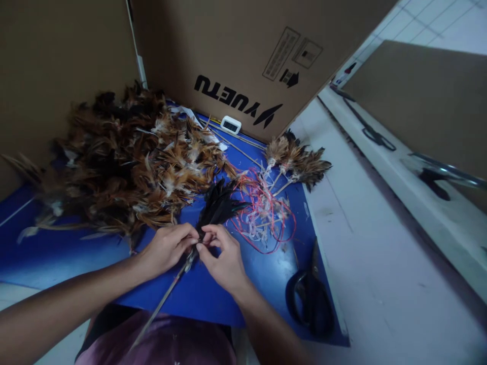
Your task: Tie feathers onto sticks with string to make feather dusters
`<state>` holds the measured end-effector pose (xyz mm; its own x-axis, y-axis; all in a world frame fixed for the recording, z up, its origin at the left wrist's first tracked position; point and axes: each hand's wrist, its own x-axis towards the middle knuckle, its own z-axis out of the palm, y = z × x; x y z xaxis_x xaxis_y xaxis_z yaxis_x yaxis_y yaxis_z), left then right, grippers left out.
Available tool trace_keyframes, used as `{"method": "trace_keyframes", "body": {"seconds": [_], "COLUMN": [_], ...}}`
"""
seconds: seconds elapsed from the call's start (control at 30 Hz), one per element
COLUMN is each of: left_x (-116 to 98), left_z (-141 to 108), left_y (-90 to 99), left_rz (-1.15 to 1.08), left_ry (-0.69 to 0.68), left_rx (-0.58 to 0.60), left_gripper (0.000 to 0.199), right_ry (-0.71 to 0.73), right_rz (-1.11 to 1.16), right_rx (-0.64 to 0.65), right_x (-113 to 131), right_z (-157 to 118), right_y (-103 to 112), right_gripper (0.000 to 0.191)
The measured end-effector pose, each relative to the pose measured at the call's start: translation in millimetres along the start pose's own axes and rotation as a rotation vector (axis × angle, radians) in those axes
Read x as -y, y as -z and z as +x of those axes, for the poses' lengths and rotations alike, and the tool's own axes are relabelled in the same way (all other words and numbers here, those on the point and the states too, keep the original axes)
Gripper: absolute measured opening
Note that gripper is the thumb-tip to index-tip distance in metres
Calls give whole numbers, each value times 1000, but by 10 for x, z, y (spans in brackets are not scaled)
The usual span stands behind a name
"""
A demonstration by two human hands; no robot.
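Dark feathers [218, 204] are bunched at the upper end of a thin stick [162, 303], which slants down toward the lap. My left hand [170, 248] pinches the base of the bunch from the left. From the right, my right hand [223, 257] has its thumb and fingers pressed together at the same spot, fingertips nearly touching the left ones. Whatever small piece lies between the fingertips is too small to make out. Pale wrapping shows on the stick just below the hands.
A big heap of brown feathers [125, 167] covers the blue table's [224, 304] left. Pink string [262, 215] lies right of centre, feathered sticks [300, 159] behind it. Black scissors [312, 299] rest near the right edge. A cardboard box [228, 50] and white device [231, 124] stand behind.
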<state>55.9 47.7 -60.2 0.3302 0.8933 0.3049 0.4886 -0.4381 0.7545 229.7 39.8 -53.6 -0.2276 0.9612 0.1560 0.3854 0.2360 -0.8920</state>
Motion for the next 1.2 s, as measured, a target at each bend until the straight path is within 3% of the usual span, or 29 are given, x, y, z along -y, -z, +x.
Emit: {"method": "trace_keyframes", "body": {"seconds": [0.2, 0.6, 0.87, 1.0, 1.2], "left_x": [28, 32, 47, 12, 33], "left_z": [-10, 1, 6, 38, 139], "left_y": [-1, 1, -4, 27, 82], "left_rz": [-38, -54, -39, -118, -424], "left_ry": [9, 1, -2, 74, 345], "left_rx": [18, 22, 35, 96, 242], "left_gripper": [13, 11, 10, 13, 19], "right_ry": [45, 184, 142, 106, 156], "right_rz": [-3, -240, -232, -163, -134], "right_rx": [14, 40, 23, 11, -4], "right_x": [53, 58, 36, 30, 15], "right_z": [24, 12, 36, 46, 28], "right_y": [36, 64, 57, 53, 27], "right_gripper": [22, 20, 11, 8, 7]}}
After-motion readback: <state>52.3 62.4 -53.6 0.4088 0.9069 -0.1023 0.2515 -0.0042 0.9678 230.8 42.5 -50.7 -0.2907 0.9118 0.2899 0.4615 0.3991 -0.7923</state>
